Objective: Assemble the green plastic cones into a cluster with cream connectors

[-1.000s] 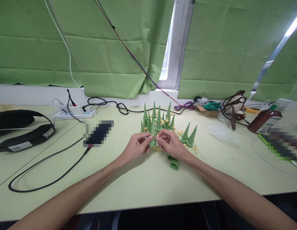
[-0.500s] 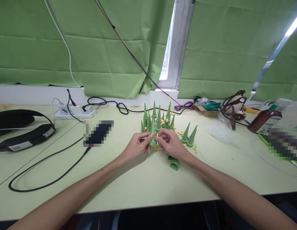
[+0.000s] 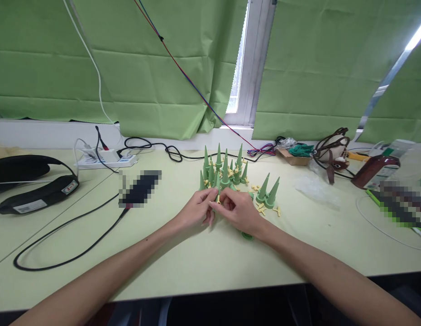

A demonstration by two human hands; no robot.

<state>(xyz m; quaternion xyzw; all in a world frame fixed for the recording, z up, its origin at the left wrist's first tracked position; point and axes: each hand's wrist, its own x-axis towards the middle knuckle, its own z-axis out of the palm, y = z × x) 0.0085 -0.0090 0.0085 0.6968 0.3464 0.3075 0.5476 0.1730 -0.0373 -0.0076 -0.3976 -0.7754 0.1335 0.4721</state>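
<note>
My left hand is closed around the lower part of a green plastic watering spike, whose tip points up. Against the spike's side, my right hand pinches a small yellow T-shaped valve with thumb and fingertips. Most of the spike's base is hidden by my fingers. Just beyond, a cluster of similar green spikes stands upright among loose yellow valves. Two more spikes stand to the right of my right hand, with a yellow valve beside them. A green threaded piece lies partly under my right wrist.
At left are a phone-like dark device, blurred out, on a black cable, a power strip and a black headset-like item. To the right lie clear plastic wrap, a small cardboard box and a brown bottle.
My right hand has shifted slightly left and down, its thumb now across the spike's front at the yellow valve. The held spike sits a little lower between my hands.
</note>
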